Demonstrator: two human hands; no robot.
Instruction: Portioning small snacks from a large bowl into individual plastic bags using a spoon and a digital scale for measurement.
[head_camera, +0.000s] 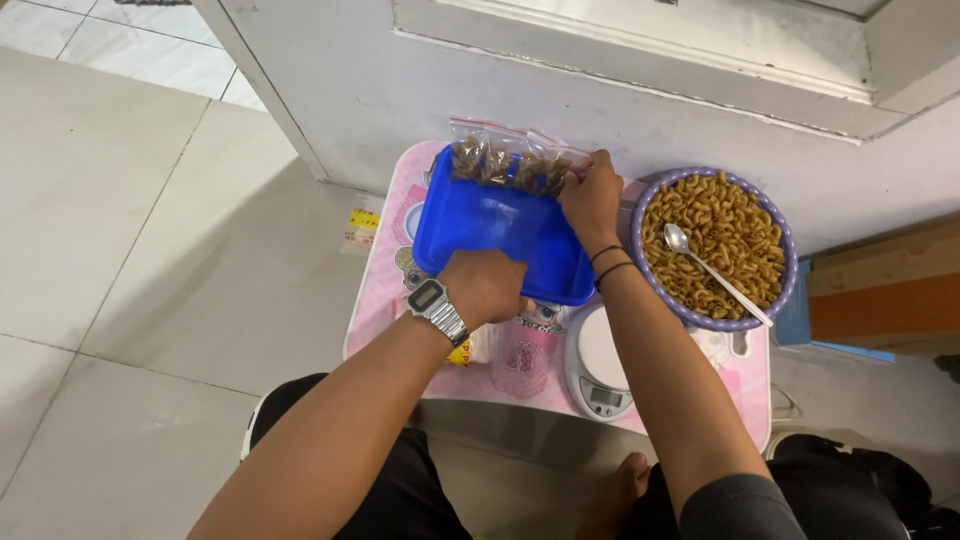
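Nearest the person, a small white kitchen scale (598, 370) sits on the near edge of the pink bench (385, 280), just behind and between the two forearms. Beside it, under the left wrist, lie a pink-printed packet (522, 358) and a bit of yellow wrapper (460, 352).

The left hand (487, 285), with a metal watch (437, 308) on the wrist, has its grip curled tight over the near rim of a blue tray (500, 235); the fingers are pressed together on the rim and the tray tilts up from there. Beyond this grip the tray's blue floor is bare up to its far wall.

The right hand (592, 195), with dark bands at the wrist, reaches along the tray's right side; its grip is pinching the top edge of the clear bags of brown snack (505, 163) that stand in a row along the tray's far wall, against the white door (600, 90) behind.

To the right of that grip, touching the tray's corner, stands a purple bowl (790, 250) heaped with brown curled snack (715, 230), a metal spoon (712, 270) lying across it. Far left of the left grip, a small yellow packet (362, 222) lies on the floor (120, 250).
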